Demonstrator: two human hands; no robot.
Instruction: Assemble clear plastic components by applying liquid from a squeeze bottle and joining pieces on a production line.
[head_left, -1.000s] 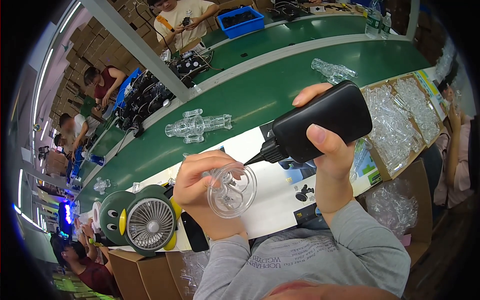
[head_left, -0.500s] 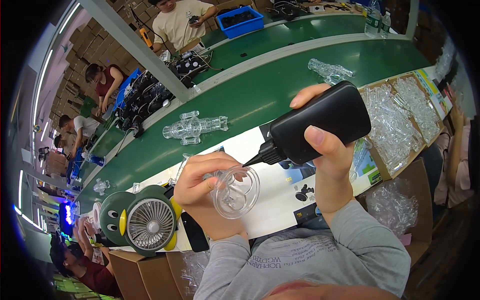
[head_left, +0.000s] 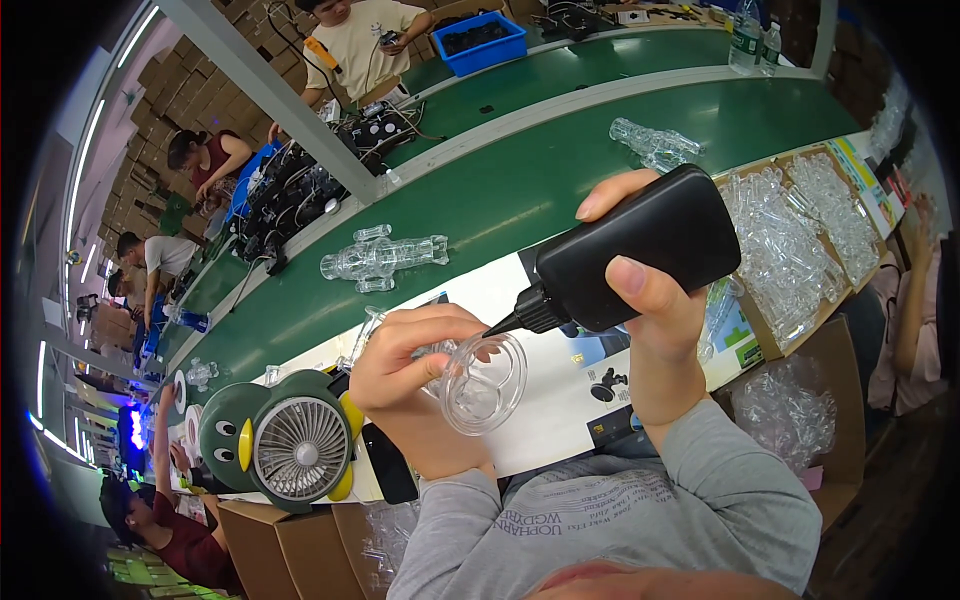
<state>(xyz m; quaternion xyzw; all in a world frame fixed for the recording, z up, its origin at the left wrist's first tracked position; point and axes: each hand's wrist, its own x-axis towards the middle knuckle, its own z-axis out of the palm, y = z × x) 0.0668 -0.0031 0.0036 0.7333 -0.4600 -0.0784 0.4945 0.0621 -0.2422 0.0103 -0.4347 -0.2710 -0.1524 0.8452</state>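
Note:
My left hand (head_left: 415, 350) is closed around a clear plastic part (head_left: 484, 385) whose round, open rim faces toward me. In my right hand (head_left: 655, 290) is a black squeeze bottle (head_left: 645, 250), tilted with its narrow nozzle pointing down and left. The nozzle tip meets or nearly meets the upper edge of the clear rim; whether anything comes out of it I cannot tell. Beyond my hands, a clear plastic assembly (head_left: 385, 260) with small side pieces lies on the green table (head_left: 500, 205). Another clear assembly (head_left: 655, 145) lies farther right.
A green penguin-shaped fan (head_left: 300, 450) stands left of my forearm, beside a black phone (head_left: 390, 465). To the right, a cardboard box (head_left: 785, 335) holds many clear parts. White printed sheets (head_left: 545, 430) cover the near edge. Co-workers sit across and along the line.
The clear part in my left hand has turned slightly and its rim has shifted a little right. The assemblies on the green table have slid slightly left. The bottle has hardly moved.

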